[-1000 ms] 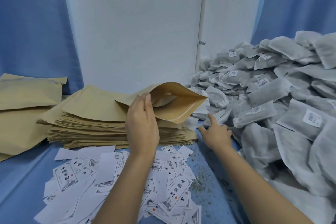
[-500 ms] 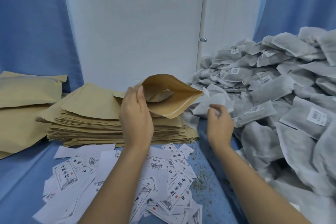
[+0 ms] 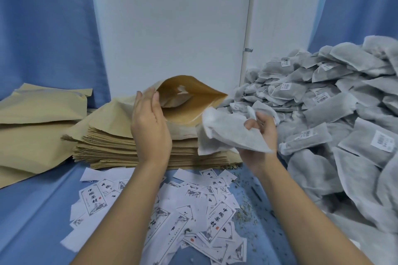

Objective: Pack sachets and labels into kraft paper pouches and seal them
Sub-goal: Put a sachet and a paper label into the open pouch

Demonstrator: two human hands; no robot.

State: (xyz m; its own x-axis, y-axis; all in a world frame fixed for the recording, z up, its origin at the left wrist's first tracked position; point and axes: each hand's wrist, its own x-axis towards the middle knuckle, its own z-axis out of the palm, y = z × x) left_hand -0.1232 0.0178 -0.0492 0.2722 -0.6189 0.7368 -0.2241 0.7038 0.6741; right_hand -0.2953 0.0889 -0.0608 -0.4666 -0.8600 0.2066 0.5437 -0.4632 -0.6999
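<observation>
Above the pouch stack, the left hand pinches an open pouch by its rim while the right hand grips a sachet alongside.

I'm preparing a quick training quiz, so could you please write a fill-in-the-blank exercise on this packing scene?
The left hand holds the kraft pouch with its mouth ____.
The right hand grips a white ____ near that mouth.
Printed labels lie scattered on the ____ tabletop.
Missing words: open; sachet; blue.
</observation>
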